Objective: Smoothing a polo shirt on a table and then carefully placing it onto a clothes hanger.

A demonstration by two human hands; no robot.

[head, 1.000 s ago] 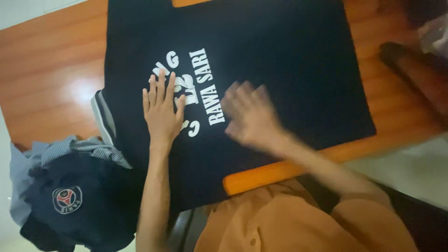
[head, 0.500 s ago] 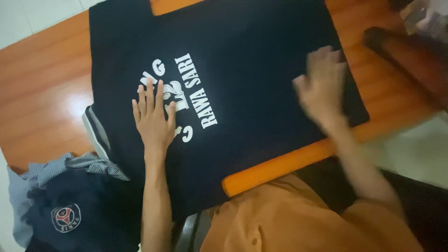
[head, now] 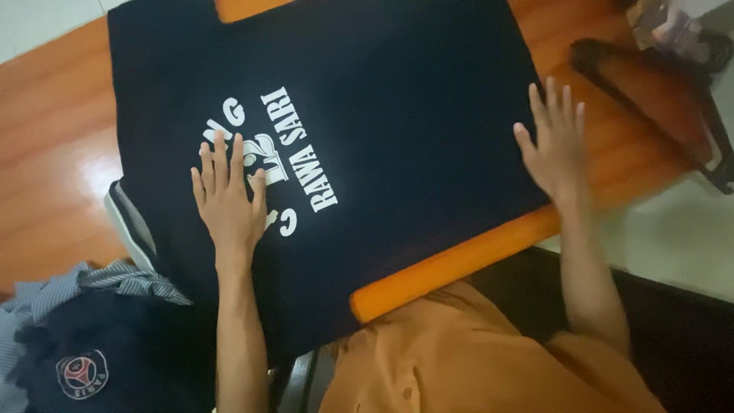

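Note:
A black T-shirt (head: 397, 122) with white lettering lies spread flat on an orange wooden table (head: 53, 160). My left hand (head: 225, 199) presses flat on the shirt, fingers spread over the white print. My right hand (head: 554, 149) lies flat and open on the shirt's right edge, where the cloth meets the table. Neither hand holds anything.
A heap of clothes (head: 92, 344), striped grey cloth and a dark garment with a round badge, sits at the lower left. The table's rounded orange edge (head: 451, 260) runs in front of my orange shirt. A dark chair frame (head: 650, 99) stands at the upper right.
My right hand swept from the shirt's middle out to its right edge and now lies still there. My left hand has stayed pressed on the print.

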